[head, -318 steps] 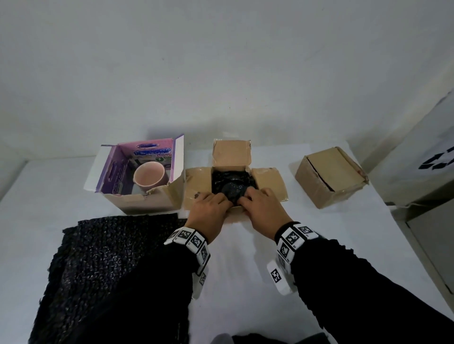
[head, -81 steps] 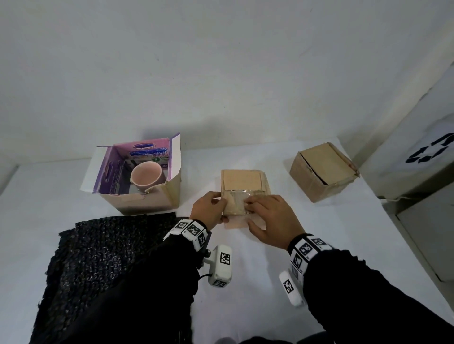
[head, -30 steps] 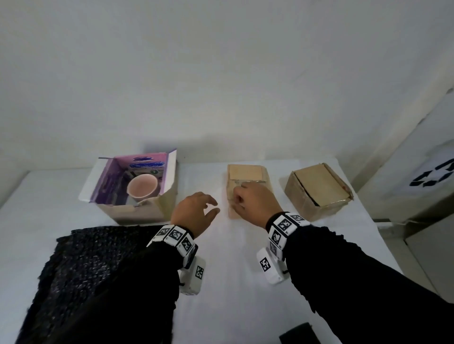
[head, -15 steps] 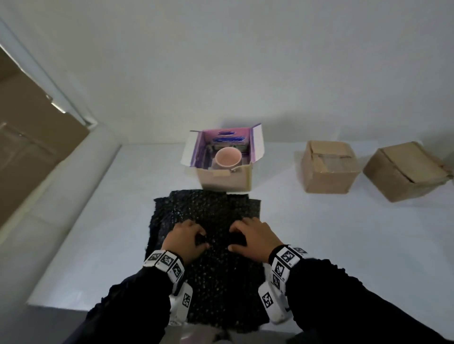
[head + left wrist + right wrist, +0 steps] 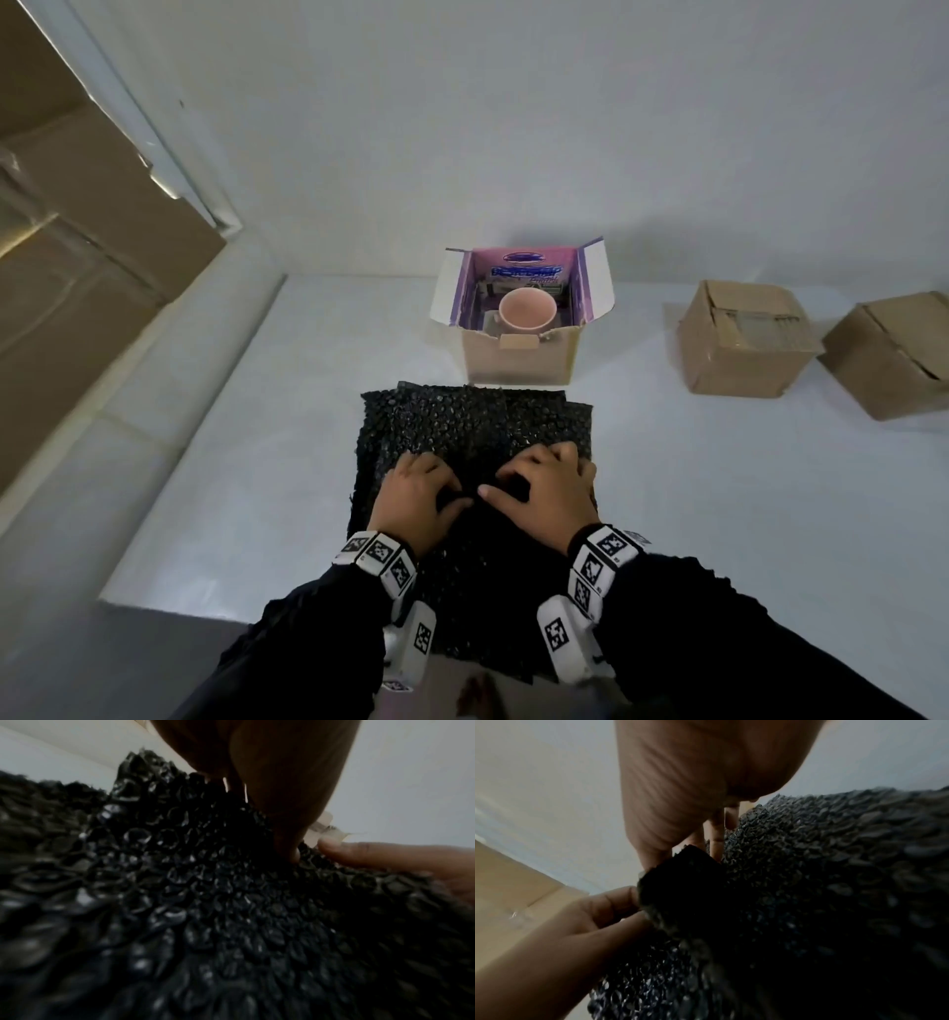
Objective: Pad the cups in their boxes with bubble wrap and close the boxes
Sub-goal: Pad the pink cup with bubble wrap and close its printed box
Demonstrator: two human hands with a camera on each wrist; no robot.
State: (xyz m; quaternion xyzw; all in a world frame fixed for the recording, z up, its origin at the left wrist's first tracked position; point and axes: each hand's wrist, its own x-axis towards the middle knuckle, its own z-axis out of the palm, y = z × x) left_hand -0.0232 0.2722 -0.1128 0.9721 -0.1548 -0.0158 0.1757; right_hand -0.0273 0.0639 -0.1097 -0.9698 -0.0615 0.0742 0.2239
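A sheet of black bubble wrap (image 5: 472, 426) lies on the white table in front of me. My left hand (image 5: 423, 491) and right hand (image 5: 544, 485) sit side by side on it, fingers curled into it. In the right wrist view both hands pinch a raised fold of bubble wrap (image 5: 685, 882), the left hand (image 5: 618, 906) from below and the right hand (image 5: 680, 845) from above. The left wrist view shows the left hand (image 5: 289, 847) dug into the bubble wrap (image 5: 205, 882). Behind the sheet stands an open box (image 5: 518, 357) with purple flaps, with a pink cup (image 5: 527, 308) upright inside.
Two shut brown boxes stand to the right, one nearer (image 5: 744, 342) and one at the frame edge (image 5: 893, 354). The table (image 5: 257, 462) ends at a front edge by my left sleeve. A pale ledge and large cardboard panels (image 5: 77, 257) lie on the left.
After the middle box was shut and slid right, I turned left and both hands dropped onto the bubble wrap. Over the last half second they stayed there, fingers bunching a fold.
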